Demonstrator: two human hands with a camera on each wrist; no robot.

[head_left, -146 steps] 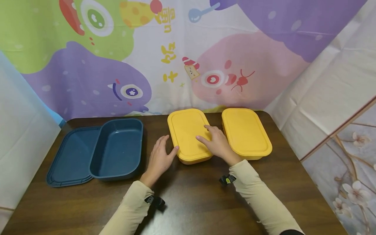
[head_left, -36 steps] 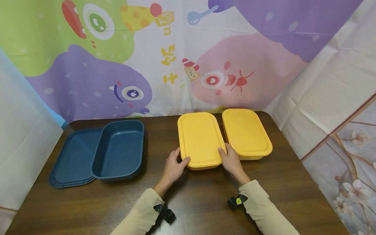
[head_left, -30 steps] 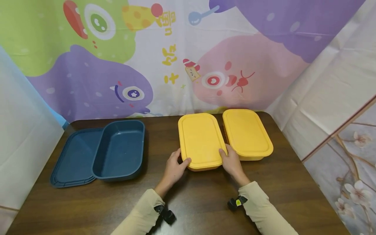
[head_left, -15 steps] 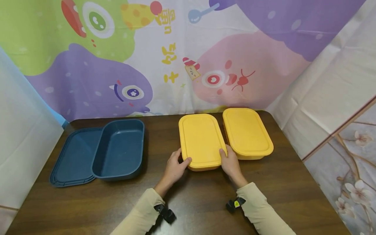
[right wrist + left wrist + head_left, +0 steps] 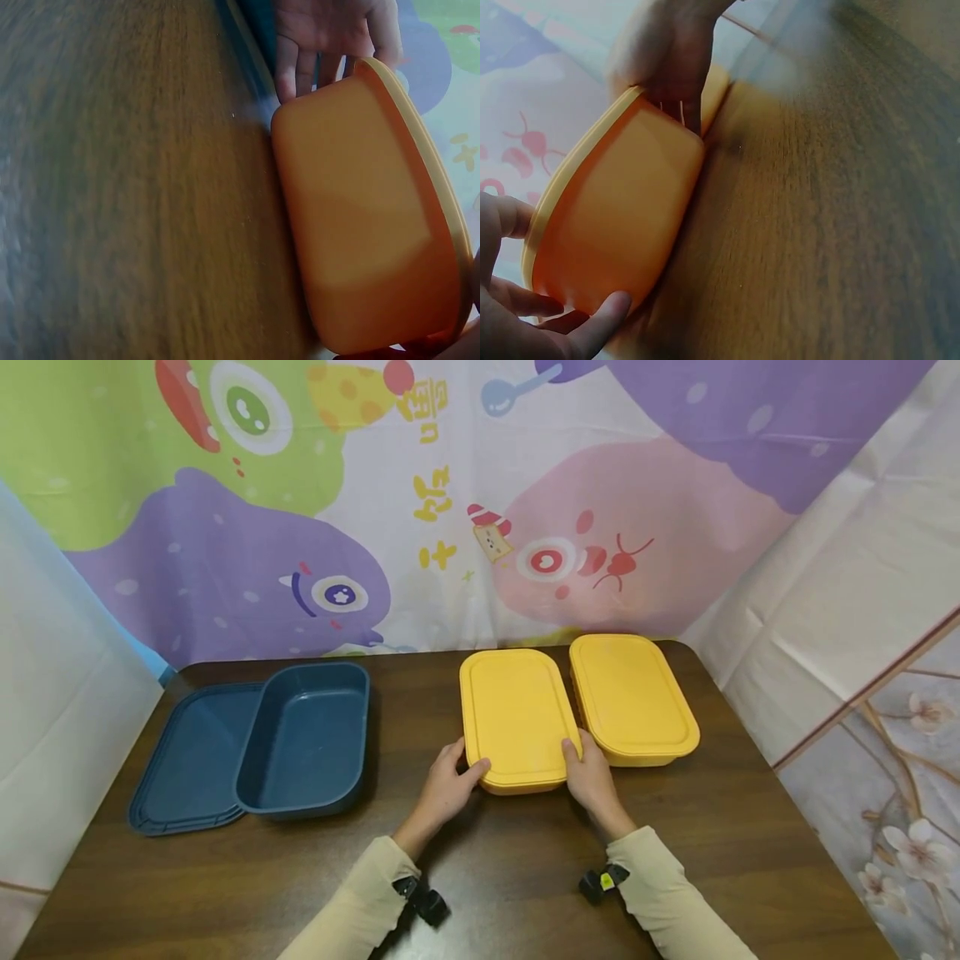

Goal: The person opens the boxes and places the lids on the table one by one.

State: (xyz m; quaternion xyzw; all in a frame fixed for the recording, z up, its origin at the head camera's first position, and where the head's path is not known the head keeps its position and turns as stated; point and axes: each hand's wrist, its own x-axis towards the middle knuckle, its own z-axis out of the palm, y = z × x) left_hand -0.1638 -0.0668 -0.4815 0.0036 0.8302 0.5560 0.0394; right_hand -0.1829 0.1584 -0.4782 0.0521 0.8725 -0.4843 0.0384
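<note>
A yellow lidded food container [image 5: 516, 714] sits at the middle of the table, its lid on. My left hand [image 5: 447, 787] holds its near left corner, thumb over the lid's rim and the other fingers along the side. At the near right corner my right hand [image 5: 592, 777] grips it the same way, thumb on the lid's edge. The left wrist view shows the container's orange-looking side wall [image 5: 622, 202] with the base at the table. In the right wrist view, my left hand [image 5: 334, 34] has its fingers against the far end of the wall.
A second yellow lidded container [image 5: 633, 693] stands close on the right. To the left is an uncovered dark blue container [image 5: 307, 747], partly over a dark blue lid [image 5: 187, 764]. The wooden table [image 5: 510, 893] ends at a cartoon-printed cloth [image 5: 442, 610] behind.
From several seconds ago, the middle yellow container has shifted right and slightly nearer, and both hands have gone from hovering about it to holding its near corners. Over the last second, almost nothing moves.
</note>
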